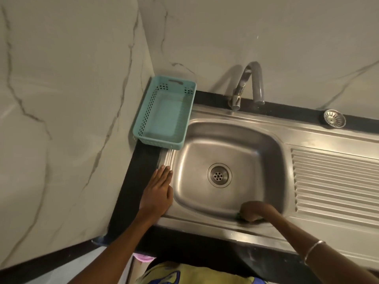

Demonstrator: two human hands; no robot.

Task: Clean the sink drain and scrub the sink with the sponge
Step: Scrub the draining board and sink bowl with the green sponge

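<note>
No brand, label or writing can be read on anything here.

The sponge [240, 215] sits inside the sink [242, 138], against the near wall of the bowl toward its right corner; only a sliver of green shows under the right hand [253, 211], whose fingers curl down over it and press it to the steel. The image is blurred there, so the grip cannot be told more exactly. The left hand [159, 190] lies flat on the sink's left rim, fingers straight and held together, tips pointing away from the person, holding nothing. The drain [219, 175] is in the middle of the bowl floor, between the two hands and apart from both, its strainer out: the strainer [334, 118] rests on the back ledge far to the right.

The sink is stainless steel with a ribbed drainboard [336, 181] on its right, set in a black tabletop [141, 160]. A tap [246, 85] rises behind the bowl. A teal basket [147, 117] stands in the back left corner, partly over the sink rim. The walls [61, 99] are pale marble-look panels with grey veins. A thin bangle [312, 251] circles the right wrist.
</note>
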